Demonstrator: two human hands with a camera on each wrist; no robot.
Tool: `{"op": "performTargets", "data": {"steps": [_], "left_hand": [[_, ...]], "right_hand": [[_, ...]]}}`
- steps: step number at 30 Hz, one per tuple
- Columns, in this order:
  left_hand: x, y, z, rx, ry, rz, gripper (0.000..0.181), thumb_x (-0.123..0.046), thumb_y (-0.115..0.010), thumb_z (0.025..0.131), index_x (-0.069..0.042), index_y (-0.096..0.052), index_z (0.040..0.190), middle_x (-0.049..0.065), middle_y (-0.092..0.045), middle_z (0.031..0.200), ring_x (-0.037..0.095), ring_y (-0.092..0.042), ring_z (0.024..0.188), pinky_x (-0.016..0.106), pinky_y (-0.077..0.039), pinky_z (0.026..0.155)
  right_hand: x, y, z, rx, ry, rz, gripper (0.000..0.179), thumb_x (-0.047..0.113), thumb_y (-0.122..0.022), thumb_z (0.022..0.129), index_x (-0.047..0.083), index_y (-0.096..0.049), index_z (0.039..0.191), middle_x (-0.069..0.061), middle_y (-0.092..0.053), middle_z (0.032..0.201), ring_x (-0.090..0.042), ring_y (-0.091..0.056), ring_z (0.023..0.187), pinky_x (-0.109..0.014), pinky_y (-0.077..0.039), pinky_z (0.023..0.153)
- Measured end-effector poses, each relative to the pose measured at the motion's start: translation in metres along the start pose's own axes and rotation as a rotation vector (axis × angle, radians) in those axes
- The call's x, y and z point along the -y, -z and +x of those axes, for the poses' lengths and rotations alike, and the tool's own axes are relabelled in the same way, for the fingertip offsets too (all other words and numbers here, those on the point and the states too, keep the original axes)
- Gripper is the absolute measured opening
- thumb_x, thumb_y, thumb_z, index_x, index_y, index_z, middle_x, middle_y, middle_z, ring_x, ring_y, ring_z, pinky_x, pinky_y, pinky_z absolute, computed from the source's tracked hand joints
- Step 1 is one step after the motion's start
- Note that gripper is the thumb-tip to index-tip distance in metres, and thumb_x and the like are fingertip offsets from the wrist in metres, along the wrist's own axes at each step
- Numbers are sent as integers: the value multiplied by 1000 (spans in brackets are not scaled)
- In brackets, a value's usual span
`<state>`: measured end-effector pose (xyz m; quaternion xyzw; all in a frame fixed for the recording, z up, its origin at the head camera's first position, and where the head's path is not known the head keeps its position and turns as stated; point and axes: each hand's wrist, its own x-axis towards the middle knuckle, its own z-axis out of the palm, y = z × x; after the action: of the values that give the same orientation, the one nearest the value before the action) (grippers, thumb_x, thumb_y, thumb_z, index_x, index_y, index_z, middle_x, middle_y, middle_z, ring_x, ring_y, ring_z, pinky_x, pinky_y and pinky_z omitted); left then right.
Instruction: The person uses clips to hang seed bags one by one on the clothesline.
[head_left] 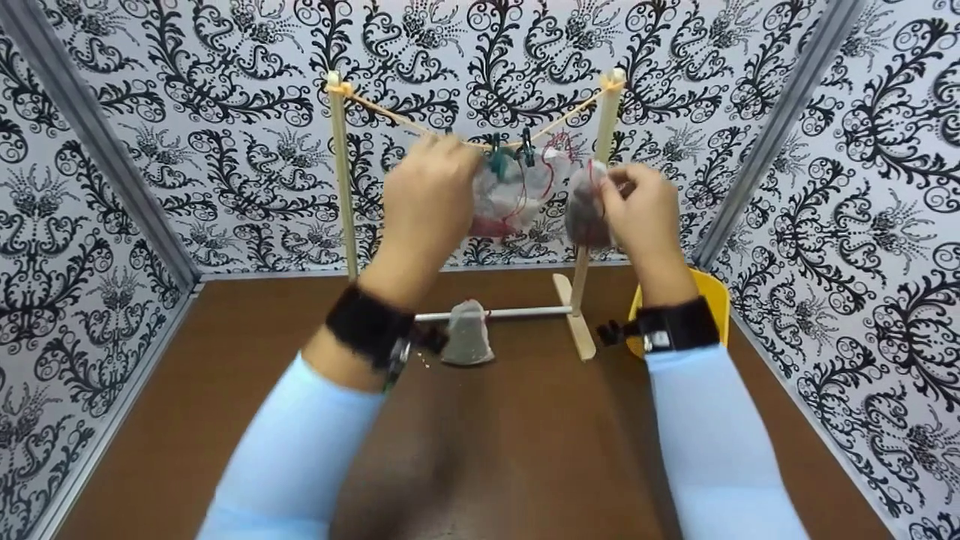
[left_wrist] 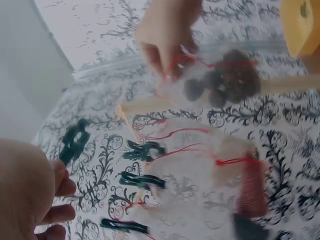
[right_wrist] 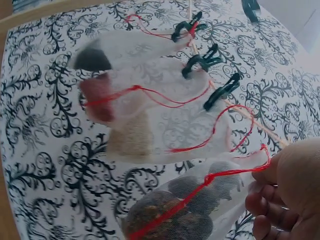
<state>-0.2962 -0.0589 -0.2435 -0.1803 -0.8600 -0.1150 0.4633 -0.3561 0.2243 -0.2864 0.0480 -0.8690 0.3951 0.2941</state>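
Note:
My right hand (head_left: 649, 206) pinches the top of a sheer mesh drawstring bag (right_wrist: 195, 200) with a red cord. Dark round pieces show through its mesh, and it hangs down beside the right post. Between the thumb and fingers of my left hand (head_left: 431, 195) is a dark green clothespin (left_wrist: 75, 141), held above the cord line (head_left: 390, 114). Three more green clothespins (right_wrist: 201, 61) clip similar bags onto the line. Those bags hold a dark piece (right_wrist: 94, 57), a red piece (right_wrist: 97, 97) and a beige piece (right_wrist: 131, 137).
The line sags between two wooden posts (head_left: 341, 180), joined low down by a white bar (head_left: 532, 311). Another mesh bag (head_left: 469, 337) with grey contents lies on the brown table (head_left: 525, 450) by the bar. Behind my right wrist stands a yellow container (head_left: 716, 300).

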Motion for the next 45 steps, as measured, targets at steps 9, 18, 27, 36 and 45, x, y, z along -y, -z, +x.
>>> {"op": "performTargets", "data": {"steps": [9,18,27,36,45], "left_hand": [[-5,-23,78,258,114,30,31,-15,-55,119,-8,-85,124,8,-71,123,21,-59,106,28,-64,82],[-13,-51,92,250,139,96,39,7,-51,106,-8,-86,113,8,-69,126,27,-61,120,32,-68,80],[-21,-62,92,336,71,142,28,-1,-59,110,-9,-84,119,8,-67,132,27,-60,128,36,-69,92],[-27,-58,91,531,-41,146,36,-20,-59,117,-9,-67,150,10,-59,152,26,-51,142,38,-68,103],[-29,-43,50,242,-158,23,30,-29,-68,114,-8,-77,133,9,-67,128,28,-59,118,38,-60,94]], "right_hand": [[28,1,40,-4,51,-70,20,15,-74,110,1,-81,123,-16,-81,130,-29,-77,114,-38,-66,102],[46,-12,49,59,54,-66,20,11,-69,111,-1,-79,124,-18,-78,130,-31,-75,120,-37,-66,106],[44,-19,47,23,185,-27,18,9,-72,110,-3,-79,121,-19,-79,129,-33,-74,120,-40,-65,108],[35,-15,47,63,144,37,17,11,-74,109,2,-80,121,-14,-79,128,-26,-71,115,-36,-65,104],[17,-10,38,119,110,55,16,13,-75,109,3,-81,119,-13,-79,113,-19,-70,91,-25,-65,77]]}}
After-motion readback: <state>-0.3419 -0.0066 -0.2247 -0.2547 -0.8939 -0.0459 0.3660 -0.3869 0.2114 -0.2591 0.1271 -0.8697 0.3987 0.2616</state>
